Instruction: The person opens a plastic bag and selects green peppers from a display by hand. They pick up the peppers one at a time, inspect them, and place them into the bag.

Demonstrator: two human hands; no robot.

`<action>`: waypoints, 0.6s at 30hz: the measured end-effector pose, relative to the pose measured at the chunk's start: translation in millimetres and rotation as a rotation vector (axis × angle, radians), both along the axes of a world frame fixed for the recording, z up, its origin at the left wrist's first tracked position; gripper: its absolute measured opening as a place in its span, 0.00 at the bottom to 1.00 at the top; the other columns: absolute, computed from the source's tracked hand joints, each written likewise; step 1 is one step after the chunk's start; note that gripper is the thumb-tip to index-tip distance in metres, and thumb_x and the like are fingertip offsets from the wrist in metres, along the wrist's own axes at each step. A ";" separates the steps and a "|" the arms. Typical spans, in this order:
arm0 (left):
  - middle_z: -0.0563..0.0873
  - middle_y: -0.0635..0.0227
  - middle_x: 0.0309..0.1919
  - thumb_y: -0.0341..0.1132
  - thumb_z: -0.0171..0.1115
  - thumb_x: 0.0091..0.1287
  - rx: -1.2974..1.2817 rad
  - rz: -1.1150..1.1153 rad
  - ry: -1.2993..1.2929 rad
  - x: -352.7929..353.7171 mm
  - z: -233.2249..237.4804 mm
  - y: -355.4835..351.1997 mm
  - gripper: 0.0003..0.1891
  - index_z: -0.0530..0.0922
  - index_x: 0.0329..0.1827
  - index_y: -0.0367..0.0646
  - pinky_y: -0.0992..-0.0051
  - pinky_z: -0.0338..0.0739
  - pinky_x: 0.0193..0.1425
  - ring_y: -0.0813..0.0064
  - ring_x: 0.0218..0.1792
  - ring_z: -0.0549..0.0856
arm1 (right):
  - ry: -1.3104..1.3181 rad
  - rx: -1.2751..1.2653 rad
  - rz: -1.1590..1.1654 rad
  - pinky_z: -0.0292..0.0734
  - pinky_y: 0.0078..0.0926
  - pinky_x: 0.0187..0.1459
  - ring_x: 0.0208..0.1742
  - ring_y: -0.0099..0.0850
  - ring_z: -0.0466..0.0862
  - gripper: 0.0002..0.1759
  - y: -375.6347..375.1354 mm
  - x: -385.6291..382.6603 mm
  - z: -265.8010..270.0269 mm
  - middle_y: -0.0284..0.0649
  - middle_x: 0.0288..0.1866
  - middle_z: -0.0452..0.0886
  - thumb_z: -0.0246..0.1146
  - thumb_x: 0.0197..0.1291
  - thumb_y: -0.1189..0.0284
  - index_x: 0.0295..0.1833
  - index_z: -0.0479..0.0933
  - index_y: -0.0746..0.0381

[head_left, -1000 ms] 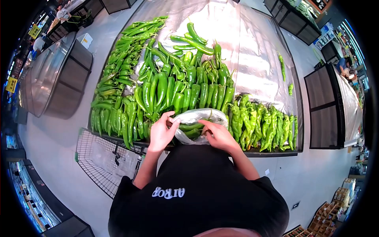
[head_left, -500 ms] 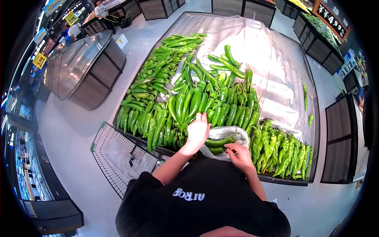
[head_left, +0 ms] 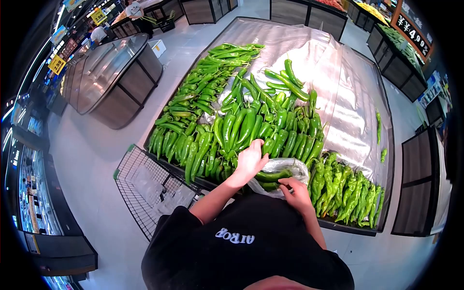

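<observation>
My left hand (head_left: 250,160) rests at the near edge of the pile of large green peppers (head_left: 246,124), its thumb apart from the fingers. The fingertips touch the peppers, and no pepper shows lifted in it. Close by on the right, my right hand (head_left: 296,192) pinches the rim of a clear plastic bag (head_left: 300,166). The bag's mouth gapes upward, and a few long green peppers (head_left: 272,177) lie inside it. The bag's lower part is hidden against my black shirt.
A wire shopping cart (head_left: 137,193) with clear plastic in it stands at my left. Thinner green peppers (head_left: 200,79) fill the stand's left side; wrinkled light green peppers (head_left: 350,193) lie at its right front. A metal-topped counter (head_left: 116,72) is beyond. Another person (head_left: 135,12) stands far left.
My left hand's fingers, stretched out before, now bend more over the peppers, with the thumb out to the side. My right hand keeps its hold on the bag. The view has shifted slightly.
</observation>
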State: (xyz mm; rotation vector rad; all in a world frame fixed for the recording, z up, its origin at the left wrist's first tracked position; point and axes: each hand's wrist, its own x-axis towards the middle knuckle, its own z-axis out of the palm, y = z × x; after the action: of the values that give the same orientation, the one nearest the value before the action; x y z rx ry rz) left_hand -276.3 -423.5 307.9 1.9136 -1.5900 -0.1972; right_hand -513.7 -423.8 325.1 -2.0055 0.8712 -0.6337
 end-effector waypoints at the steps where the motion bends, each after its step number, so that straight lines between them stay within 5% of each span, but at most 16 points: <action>1: 0.84 0.54 0.46 0.37 0.73 0.61 -0.019 0.003 0.030 1.8 -1.6 -0.4 0.24 0.73 0.57 0.40 0.56 0.86 0.43 0.49 0.37 0.89 | -0.008 0.008 -0.016 0.83 0.35 0.46 0.43 0.41 0.88 0.11 0.0 -0.2 0.6 0.44 0.41 0.87 0.68 0.63 0.77 0.51 0.85 0.64; 5: 0.84 0.54 0.48 0.34 0.71 0.59 -0.083 -0.024 0.210 3.8 2.4 0.4 0.25 0.72 0.58 0.41 0.54 0.83 0.44 0.46 0.38 0.87 | 0.015 0.010 -0.033 0.83 0.33 0.46 0.43 0.41 0.89 0.10 -2.5 -2.3 1.2 0.44 0.43 0.88 0.67 0.64 0.77 0.51 0.85 0.64; 9: 0.86 0.63 0.45 0.29 0.72 0.61 -0.202 -0.114 0.494 2.5 22.8 5.6 0.23 0.75 0.59 0.40 0.70 0.82 0.44 0.69 0.39 0.87 | 0.009 0.031 -0.058 0.84 0.31 0.44 0.43 0.38 0.89 0.10 -1.0 -1.8 6.5 0.44 0.43 0.88 0.67 0.65 0.76 0.51 0.85 0.64; 11: 0.87 0.63 0.48 0.26 0.70 0.63 -0.206 -0.192 0.519 -0.7 37.1 14.8 0.22 0.79 0.61 0.38 0.72 0.82 0.50 0.71 0.45 0.88 | -0.034 0.006 -0.059 0.83 0.30 0.43 0.43 0.34 0.89 0.10 -2.6 -3.6 2.6 0.43 0.43 0.88 0.68 0.65 0.77 0.51 0.85 0.65; 15: 0.89 0.60 0.55 0.27 0.68 0.69 -0.121 -0.327 0.681 -13.3 47.6 32.1 0.20 0.80 0.64 0.38 0.72 0.82 0.59 0.71 0.55 0.88 | -0.225 0.009 -0.176 0.80 0.26 0.46 0.41 0.27 0.85 0.18 -4.8 -8.1 -3.9 0.41 0.44 0.85 0.69 0.61 0.81 0.57 0.81 0.67; 18: 0.89 0.58 0.53 0.31 0.66 0.74 -0.030 -0.396 0.780 -20.8 45.0 40.8 0.17 0.80 0.63 0.37 0.71 0.83 0.56 0.69 0.52 0.90 | -0.315 -0.011 -0.190 0.77 0.25 0.55 0.43 0.25 0.81 0.33 -7.5 -9.6 -7.6 0.39 0.47 0.82 0.70 0.57 0.85 0.70 0.71 0.69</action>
State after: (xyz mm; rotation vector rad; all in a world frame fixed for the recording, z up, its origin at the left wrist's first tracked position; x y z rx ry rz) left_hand -297.0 -382.7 352.9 1.2262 -1.3668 -0.9488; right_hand -523.3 -431.3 317.5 -1.7800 0.8701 -1.0320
